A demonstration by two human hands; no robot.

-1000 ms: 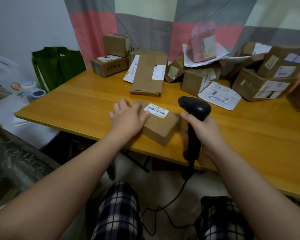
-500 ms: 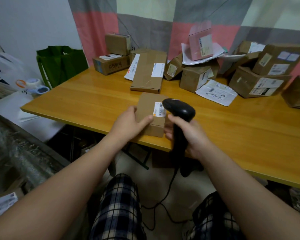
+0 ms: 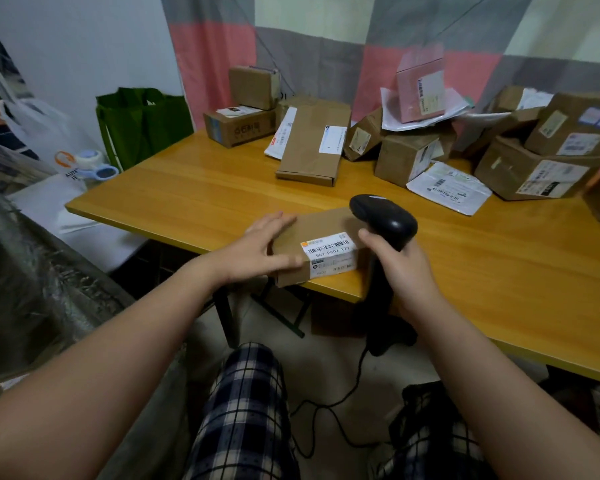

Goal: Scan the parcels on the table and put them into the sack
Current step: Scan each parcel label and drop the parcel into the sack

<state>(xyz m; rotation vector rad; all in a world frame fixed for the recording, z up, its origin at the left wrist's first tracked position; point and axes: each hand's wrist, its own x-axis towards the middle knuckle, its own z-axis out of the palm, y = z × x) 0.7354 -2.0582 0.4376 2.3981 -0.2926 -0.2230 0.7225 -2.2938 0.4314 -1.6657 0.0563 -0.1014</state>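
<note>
Left hand (image 3: 257, 247) lays straight, spread fingers on the small brown cardboard parcel (image 3: 326, 237) at the yellow wooden table's (image 3: 499, 271) near edge. Right hand (image 3: 406, 268) curls round the black handheld scanner (image 3: 385, 216) above it. Behind, heaped brown boxes (image 3: 534, 161) wait: the job looks mostly undone.

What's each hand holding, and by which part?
Right hand grips the barcode scanner by its handle, below the head. Left hand rests on the left end of the cardboard parcel, not gripping it.
</note>
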